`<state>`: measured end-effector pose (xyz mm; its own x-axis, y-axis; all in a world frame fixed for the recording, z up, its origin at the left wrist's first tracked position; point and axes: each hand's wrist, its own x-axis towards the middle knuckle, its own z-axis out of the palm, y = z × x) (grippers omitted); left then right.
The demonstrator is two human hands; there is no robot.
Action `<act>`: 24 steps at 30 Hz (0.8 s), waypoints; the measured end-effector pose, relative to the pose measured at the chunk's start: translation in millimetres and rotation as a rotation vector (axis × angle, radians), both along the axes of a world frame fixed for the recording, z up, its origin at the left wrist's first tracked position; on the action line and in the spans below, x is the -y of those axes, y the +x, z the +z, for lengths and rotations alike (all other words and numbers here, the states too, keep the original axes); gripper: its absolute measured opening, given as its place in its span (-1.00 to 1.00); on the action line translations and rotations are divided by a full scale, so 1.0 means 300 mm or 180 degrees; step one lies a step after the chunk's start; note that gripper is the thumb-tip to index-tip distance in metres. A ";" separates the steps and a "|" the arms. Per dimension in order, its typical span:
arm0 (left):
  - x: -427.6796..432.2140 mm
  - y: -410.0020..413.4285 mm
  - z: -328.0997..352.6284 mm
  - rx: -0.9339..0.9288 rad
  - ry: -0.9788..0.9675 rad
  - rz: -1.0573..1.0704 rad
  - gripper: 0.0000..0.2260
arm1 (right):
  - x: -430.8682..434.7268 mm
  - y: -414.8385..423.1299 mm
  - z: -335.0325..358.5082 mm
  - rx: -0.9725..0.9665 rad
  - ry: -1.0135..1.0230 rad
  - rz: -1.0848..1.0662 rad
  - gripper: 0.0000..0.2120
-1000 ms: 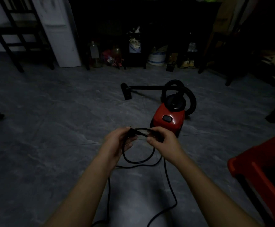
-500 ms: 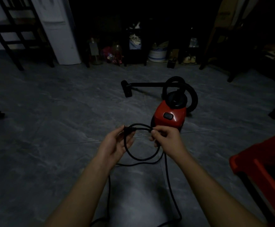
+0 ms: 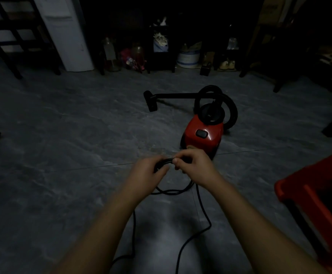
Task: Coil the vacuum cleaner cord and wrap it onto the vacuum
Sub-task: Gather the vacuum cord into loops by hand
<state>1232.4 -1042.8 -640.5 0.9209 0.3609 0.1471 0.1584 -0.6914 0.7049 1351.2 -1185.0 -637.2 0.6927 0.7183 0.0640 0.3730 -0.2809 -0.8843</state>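
Frame centre: left hand (image 3: 145, 175) and right hand (image 3: 195, 168) together, both closed on black cord (image 3: 202, 210) | red vacuum (image 3: 203, 136) just above.

Red canister vacuum body (image 3: 202, 135): glossy moulded plastic, showing a bright glint beside the switch | thin black power cord (image 3: 203, 210): smooth, matt, rubber-like sheath | black curved hose (image 3: 231, 107): matt finish | grey floor (image 3: 62, 135): stone-look tile, veined, giving a dull sheen | red crate (image 3: 317, 200): smooth plastic.
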 end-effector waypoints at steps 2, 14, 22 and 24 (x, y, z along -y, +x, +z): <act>-0.004 0.007 0.007 0.0032 -0.0357 0.0074 -0.90 | -0.002 -0.003 0.007 -0.0054 0.0167 -0.0056 -0.91; -0.047 0.016 0.078 0.0866 -0.2619 0.1296 -0.86 | 0.018 0.040 -0.024 -0.0332 0.0349 -0.0327 -0.84; -0.041 -0.009 0.087 0.0436 -0.2521 0.1146 -0.86 | 0.024 0.039 0.002 -0.0532 0.0709 -0.0695 -0.85; -0.042 -0.010 0.086 0.0402 -0.2522 0.1156 -0.84 | 0.026 0.040 0.013 -0.0696 0.0823 -0.0762 -0.85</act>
<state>1229.4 -1030.1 -614.6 0.7232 0.6674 -0.1777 0.1618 0.0863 0.9830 1363.3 -1192.7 -633.4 0.8556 0.5147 0.0540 0.1197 -0.0953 -0.9882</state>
